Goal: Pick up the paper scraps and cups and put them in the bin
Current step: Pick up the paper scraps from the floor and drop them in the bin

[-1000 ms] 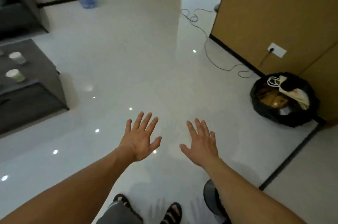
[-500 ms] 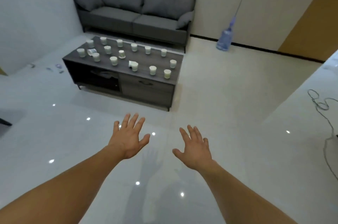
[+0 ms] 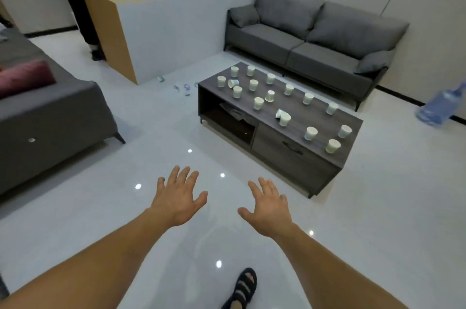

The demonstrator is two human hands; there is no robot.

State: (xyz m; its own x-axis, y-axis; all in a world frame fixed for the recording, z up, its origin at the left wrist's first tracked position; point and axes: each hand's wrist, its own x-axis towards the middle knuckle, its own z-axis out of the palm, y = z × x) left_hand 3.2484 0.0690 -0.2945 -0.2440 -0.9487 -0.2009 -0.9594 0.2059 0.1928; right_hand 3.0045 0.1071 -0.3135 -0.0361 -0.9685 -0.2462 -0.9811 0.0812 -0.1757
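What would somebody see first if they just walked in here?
Lots of little paper cups dotted over the dark coffee table, a few tipped over. In front, the left hand and right hand stretch out open over the floor, holding nothing. A grey sofa sits behind the table.

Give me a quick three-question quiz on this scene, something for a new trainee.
1. True or false: the left hand and right hand are both empty.
2. Where do the paper cups stand? A) coffee table B) sofa C) counter
3. Fill in: the small scraps lie on the ____ beyond the table's far-left corner.

Key: 1 true; 2 A; 3 floor.
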